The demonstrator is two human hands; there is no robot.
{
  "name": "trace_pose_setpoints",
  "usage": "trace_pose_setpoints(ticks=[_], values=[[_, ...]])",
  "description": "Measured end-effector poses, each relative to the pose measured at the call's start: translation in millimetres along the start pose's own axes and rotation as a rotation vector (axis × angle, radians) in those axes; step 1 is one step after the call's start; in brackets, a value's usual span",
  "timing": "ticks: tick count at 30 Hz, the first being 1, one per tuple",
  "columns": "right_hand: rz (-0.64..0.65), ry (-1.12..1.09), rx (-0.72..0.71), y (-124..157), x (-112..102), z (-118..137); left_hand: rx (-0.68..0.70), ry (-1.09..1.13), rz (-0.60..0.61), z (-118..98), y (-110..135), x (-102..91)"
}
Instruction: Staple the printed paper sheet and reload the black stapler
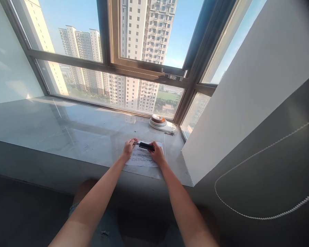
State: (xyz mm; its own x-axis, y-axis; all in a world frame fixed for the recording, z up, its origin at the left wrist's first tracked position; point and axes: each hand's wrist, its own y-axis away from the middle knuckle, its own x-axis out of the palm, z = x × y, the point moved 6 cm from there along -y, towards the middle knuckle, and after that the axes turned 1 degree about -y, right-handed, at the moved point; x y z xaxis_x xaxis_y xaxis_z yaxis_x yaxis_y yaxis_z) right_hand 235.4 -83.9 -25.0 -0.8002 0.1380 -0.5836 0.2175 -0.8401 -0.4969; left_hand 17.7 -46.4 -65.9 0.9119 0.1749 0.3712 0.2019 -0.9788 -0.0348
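Note:
My right hand (pixel 157 153) is wrapped round the rear end of a black screwdriver-like tool (pixel 145 145), which has a hint of red near the palm. The tool lies nearly level, with its thin metal end to the left. At that end the fingers of my left hand (pixel 129 148) are pinched together around a small metallic piece too small to name. Whether this piece is joined to the tool I cannot tell. Beneath both hands a printed sheet of paper (pixel 141 161) lies flat on the grey stone windowsill (pixel 98 137).
Beyond the hands, a round white lamp-like fixture with an orange ring (pixel 158 121) rests by the window frame (pixel 144 71). Small dark bits (pixel 170 133) lie beside it. A white wall (pixel 229 92) juts in at right, where a beaded blind chain (pixel 247 216) hangs.

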Motion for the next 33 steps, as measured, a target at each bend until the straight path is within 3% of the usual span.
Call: trace_pose_setpoints(ticks=[5, 9, 17, 21, 28, 33], values=[[-0.136, -0.014, -0.235, 4, -11, 19, -0.050, 0.060, 0.036, -5, 9, 5.2], [-0.160, 0.040, -0.394, 7, -12, 29, -0.093, 0.067, 0.059, -9, 14, 10.1], [-0.115, 0.171, -0.473, 10, -10, 40, -0.122, 0.080, 0.083, -9, 14, 14.1], [-0.145, 0.110, -0.370, 8, -13, 36, -0.076, 0.016, 0.090, -7, 11, 10.7], [-0.325, -0.073, 0.026, 4, -32, 10, 0.088, -0.206, 0.119, -22, 20, 9.7], [-0.204, -0.053, 0.185, 1, -25, -1, 0.266, -0.361, 0.177, -43, 33, 19.0]])
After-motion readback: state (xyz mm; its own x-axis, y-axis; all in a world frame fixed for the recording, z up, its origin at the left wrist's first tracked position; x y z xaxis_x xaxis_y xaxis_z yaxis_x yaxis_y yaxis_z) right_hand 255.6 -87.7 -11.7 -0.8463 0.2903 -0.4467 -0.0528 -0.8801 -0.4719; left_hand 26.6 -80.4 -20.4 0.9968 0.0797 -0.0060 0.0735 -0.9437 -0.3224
